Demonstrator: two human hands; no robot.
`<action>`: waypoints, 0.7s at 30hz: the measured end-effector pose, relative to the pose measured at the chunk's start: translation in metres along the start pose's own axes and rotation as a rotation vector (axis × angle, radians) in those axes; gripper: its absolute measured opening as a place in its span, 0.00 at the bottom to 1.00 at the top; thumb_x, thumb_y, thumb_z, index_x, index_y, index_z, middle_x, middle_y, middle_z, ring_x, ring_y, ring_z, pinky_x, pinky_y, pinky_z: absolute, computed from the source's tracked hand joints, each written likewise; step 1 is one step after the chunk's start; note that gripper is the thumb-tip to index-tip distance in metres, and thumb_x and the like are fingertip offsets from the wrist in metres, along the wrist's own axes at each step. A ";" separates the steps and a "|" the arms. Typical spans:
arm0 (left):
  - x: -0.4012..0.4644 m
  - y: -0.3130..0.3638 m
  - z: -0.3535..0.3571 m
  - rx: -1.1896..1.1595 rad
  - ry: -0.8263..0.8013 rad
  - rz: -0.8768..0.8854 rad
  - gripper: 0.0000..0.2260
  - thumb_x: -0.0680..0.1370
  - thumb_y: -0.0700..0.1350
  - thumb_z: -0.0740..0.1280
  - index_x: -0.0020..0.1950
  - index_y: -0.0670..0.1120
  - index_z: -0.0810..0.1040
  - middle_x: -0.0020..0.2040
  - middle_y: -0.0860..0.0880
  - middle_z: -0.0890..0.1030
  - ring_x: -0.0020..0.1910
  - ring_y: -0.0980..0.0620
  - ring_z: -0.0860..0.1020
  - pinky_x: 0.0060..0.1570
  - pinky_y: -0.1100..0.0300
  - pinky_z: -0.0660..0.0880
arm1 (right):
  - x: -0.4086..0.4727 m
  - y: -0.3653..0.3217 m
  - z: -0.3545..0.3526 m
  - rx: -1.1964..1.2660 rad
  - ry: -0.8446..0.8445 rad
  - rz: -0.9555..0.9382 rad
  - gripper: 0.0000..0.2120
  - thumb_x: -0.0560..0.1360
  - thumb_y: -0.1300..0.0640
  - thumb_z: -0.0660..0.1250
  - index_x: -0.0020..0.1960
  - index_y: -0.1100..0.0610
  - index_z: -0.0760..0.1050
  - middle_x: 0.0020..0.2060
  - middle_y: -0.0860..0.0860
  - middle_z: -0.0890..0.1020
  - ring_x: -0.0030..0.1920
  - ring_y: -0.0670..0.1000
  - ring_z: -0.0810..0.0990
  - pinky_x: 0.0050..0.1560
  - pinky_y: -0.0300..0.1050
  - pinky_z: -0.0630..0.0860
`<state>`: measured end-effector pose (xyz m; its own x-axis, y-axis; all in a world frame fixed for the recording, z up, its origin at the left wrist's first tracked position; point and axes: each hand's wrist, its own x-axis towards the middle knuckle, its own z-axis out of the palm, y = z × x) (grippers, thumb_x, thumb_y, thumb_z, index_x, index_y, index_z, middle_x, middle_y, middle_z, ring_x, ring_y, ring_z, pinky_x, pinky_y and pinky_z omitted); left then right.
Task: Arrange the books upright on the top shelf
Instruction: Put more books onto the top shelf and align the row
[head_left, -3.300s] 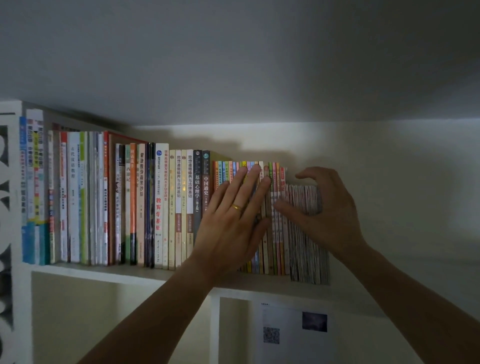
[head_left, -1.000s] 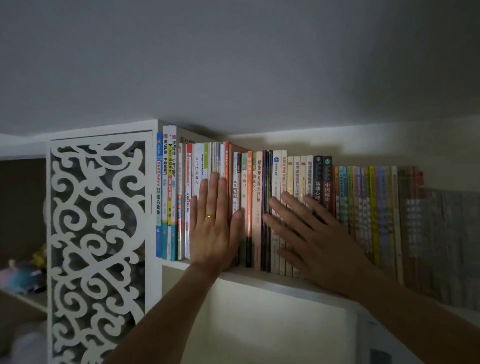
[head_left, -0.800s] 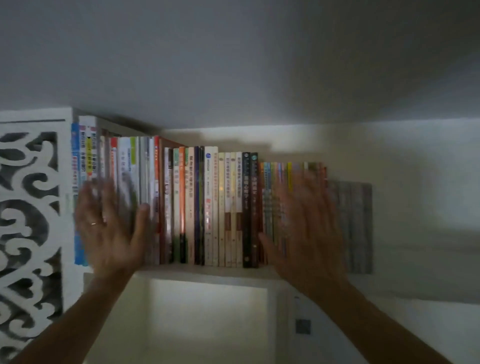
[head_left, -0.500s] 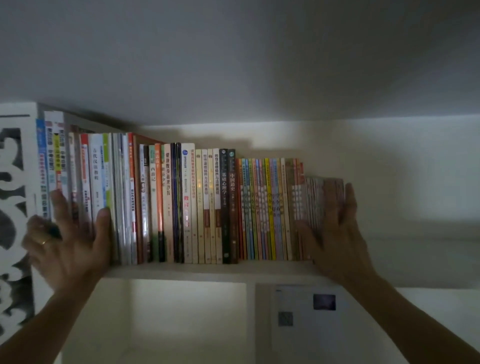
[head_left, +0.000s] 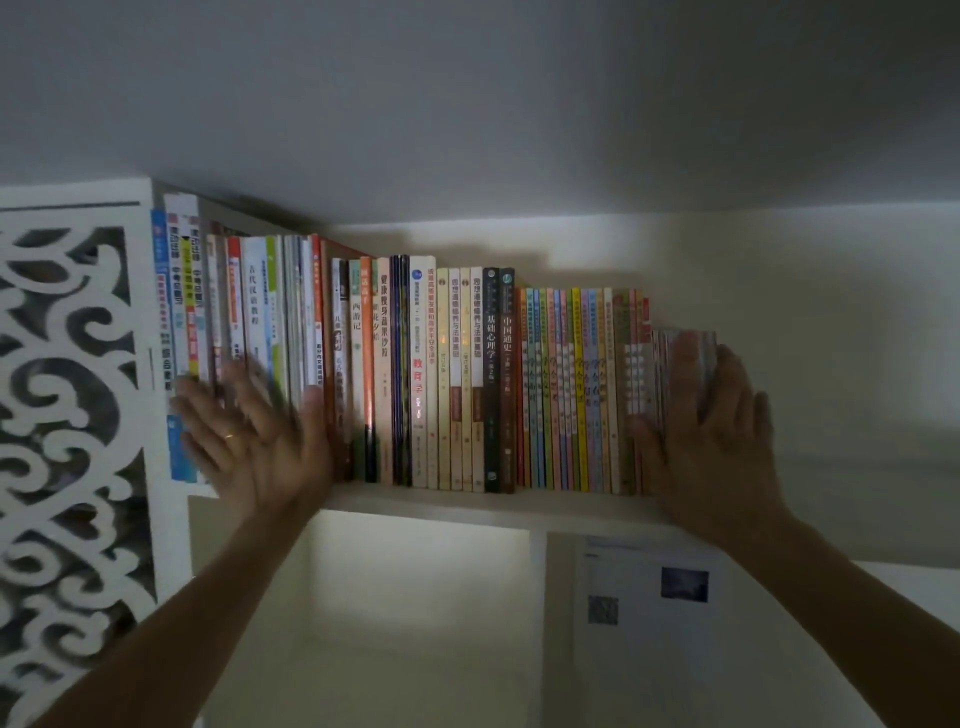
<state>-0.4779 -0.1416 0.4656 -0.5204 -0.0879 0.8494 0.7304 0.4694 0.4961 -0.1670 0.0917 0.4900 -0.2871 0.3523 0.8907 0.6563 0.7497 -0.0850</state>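
Top shelf (head_left: 467, 506) under the ceiling, carved white panel (head_left: 72, 415) at the left end. Books (head_left: 457, 379) upright in one packed row along the shelf. Left hand (head_left: 254, 447) spread flat, fingers straight, against spines near the left end. Right hand (head_left: 711, 447) open, fingers extended, pressing the row's right end.

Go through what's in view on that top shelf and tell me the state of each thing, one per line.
Books: upright, packed in one row.
Thin booklets: upright at the row's right end.
Left hand: fingers spread flat on the leftmost spines, blurred.
Right hand: flat against the booklets.
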 end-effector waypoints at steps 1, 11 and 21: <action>-0.004 0.018 -0.002 -0.069 -0.021 0.014 0.38 0.82 0.68 0.47 0.84 0.47 0.43 0.83 0.38 0.38 0.82 0.35 0.40 0.78 0.33 0.43 | 0.000 -0.002 -0.003 -0.057 0.037 -0.016 0.39 0.82 0.37 0.51 0.83 0.58 0.43 0.78 0.70 0.52 0.77 0.73 0.56 0.71 0.75 0.61; -0.049 0.115 0.025 0.093 -0.236 0.749 0.31 0.83 0.64 0.56 0.84 0.59 0.50 0.84 0.44 0.41 0.83 0.39 0.40 0.77 0.30 0.46 | 0.001 -0.001 -0.002 -0.233 0.097 -0.335 0.36 0.80 0.36 0.57 0.82 0.50 0.55 0.81 0.65 0.48 0.80 0.69 0.44 0.76 0.72 0.49; -0.063 0.116 0.016 0.056 -0.261 0.711 0.29 0.85 0.60 0.57 0.84 0.57 0.52 0.84 0.43 0.43 0.83 0.39 0.41 0.78 0.33 0.50 | -0.004 0.000 -0.002 -0.214 0.121 -0.349 0.35 0.81 0.36 0.57 0.82 0.51 0.55 0.81 0.65 0.49 0.81 0.68 0.45 0.76 0.72 0.50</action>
<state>-0.3675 -0.0674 0.4664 -0.0257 0.4599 0.8876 0.9089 0.3803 -0.1708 -0.1645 0.0892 0.4875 -0.4425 0.0203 0.8965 0.6679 0.6747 0.3143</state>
